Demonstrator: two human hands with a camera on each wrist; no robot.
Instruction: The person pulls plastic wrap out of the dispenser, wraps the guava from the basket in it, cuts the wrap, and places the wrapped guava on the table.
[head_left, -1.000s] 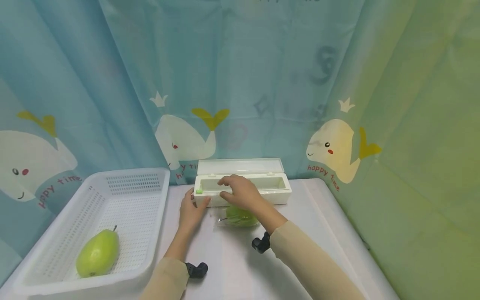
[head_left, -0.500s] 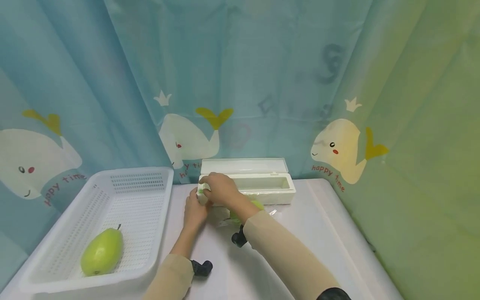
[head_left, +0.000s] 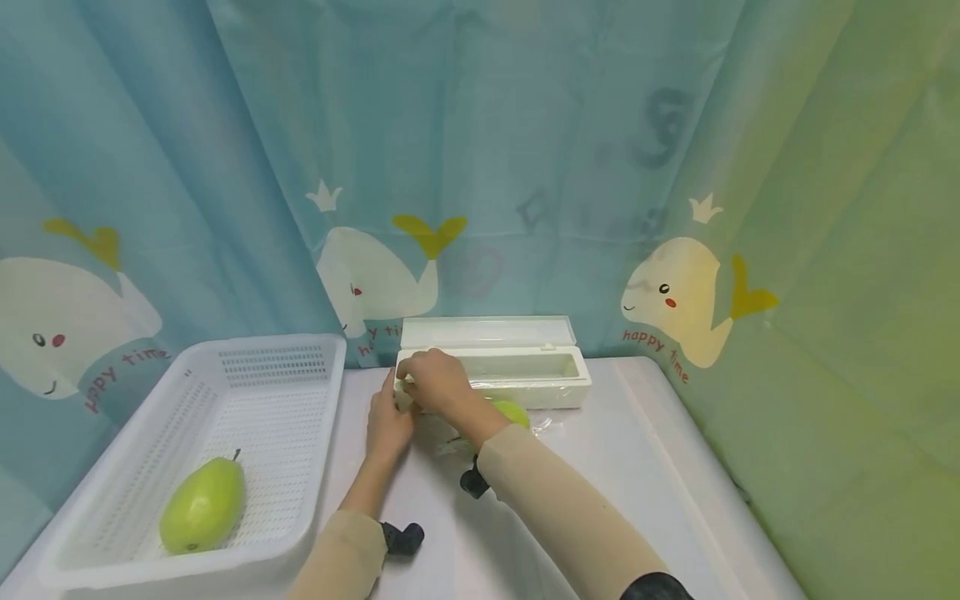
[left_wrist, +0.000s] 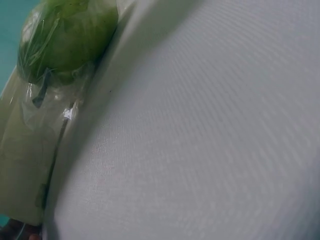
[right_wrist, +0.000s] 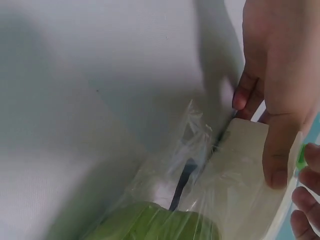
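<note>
A white cling film dispenser (head_left: 528,395) stands on the table with its lid (head_left: 487,332) raised. My left hand (head_left: 390,427) grips the dispenser's left end, its thumb flat on the front face in the right wrist view. Over that same end my right hand (head_left: 441,383) bends its fingers around the green slide cutter (right_wrist: 301,157), which is mostly hidden in the head view. A green pear (left_wrist: 70,42) lies against the dispenser's front under clear cling film (right_wrist: 192,131); the dark stem shows through. My right forearm partly covers this pear in the head view.
A white slotted basket (head_left: 333,417) stands to the left with an unwrapped green pear (head_left: 202,507) inside. A blue curtain (head_left: 510,167) with whale prints hangs right behind the dispenser. A green curtain (head_left: 862,333) borders the table's right side.
My right hand has moved left from above the open trough to the dispenser's left end, at the cutter. Over the last half second both hands have barely moved.
</note>
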